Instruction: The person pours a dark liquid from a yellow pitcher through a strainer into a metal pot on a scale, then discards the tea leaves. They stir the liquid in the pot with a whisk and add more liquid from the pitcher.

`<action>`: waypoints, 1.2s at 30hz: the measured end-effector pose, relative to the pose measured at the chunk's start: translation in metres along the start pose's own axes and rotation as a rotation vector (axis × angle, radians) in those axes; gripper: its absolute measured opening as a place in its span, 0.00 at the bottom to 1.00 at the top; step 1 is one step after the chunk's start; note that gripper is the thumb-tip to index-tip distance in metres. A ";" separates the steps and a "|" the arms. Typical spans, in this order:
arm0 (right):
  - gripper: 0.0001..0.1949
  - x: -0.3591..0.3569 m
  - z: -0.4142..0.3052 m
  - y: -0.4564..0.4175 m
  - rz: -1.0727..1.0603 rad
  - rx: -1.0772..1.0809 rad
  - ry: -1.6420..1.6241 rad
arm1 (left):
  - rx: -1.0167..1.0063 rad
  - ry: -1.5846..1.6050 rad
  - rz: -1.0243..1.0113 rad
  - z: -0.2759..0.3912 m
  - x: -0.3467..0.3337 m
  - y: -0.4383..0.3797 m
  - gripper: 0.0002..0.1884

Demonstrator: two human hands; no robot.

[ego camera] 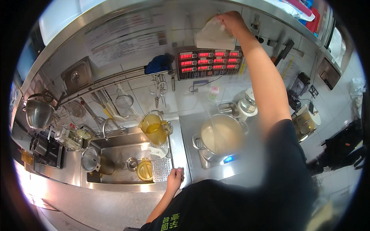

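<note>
My right hand (231,21) is raised to the wall, its fingers closed on the upper edge of a white cloth (215,36). The cloth hangs just above a timer panel (209,64) with red digits. Lower down, my left hand (175,176) is curled by the steel rim between sink and counter, with nothing visible in it. A steel pot (214,154) of pale, cloudy liquid (215,134) sits on a digital scale (205,165). One long, blurred utensil (213,122) leans in the pot. A yellow translucent pitcher (154,130) stands at the sink's back right corner.
The steel sink (115,147) holds a yellow lid (144,171); a perforated tray (162,169) lies along its right side. Strainers, scissors (158,86) and a whisk (102,121) hang from a wall rail. A steel shelf edge (115,8) runs overhead. Knives (281,55) are mounted at the right.
</note>
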State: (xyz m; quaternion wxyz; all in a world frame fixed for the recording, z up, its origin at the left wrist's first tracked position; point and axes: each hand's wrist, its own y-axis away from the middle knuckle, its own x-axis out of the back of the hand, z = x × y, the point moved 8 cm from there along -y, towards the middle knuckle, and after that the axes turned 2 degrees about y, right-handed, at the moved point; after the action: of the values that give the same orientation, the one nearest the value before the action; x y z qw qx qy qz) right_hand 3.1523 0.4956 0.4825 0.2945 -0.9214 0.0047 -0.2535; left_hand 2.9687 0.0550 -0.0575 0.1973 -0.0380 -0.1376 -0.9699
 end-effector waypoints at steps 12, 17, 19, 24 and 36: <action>0.13 -0.031 -0.073 0.203 -0.083 0.348 -0.796 | -0.394 -0.369 0.205 0.026 0.051 0.052 0.12; 0.19 -0.068 -0.078 0.367 -0.928 -0.205 -1.147 | -1.155 -0.241 0.330 0.229 0.101 0.130 0.19; 0.20 -0.072 -0.079 0.400 -1.022 -0.321 -1.285 | -1.398 -0.066 0.278 0.289 0.112 0.163 0.35; 0.22 -0.071 -0.091 0.452 -1.243 -0.359 -1.412 | -0.872 0.228 -0.218 0.298 0.079 0.180 0.56; 0.16 -0.089 -0.101 0.552 -1.433 -0.375 -1.224 | -0.615 0.425 0.083 0.191 0.083 0.318 0.28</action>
State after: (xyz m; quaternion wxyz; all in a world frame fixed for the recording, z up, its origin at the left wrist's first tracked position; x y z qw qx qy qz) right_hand 3.1049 -0.0007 0.2106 -0.1313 -0.7102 -0.6737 0.1566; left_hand 3.0207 -0.2031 0.2160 0.2399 0.1009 0.2059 -0.9433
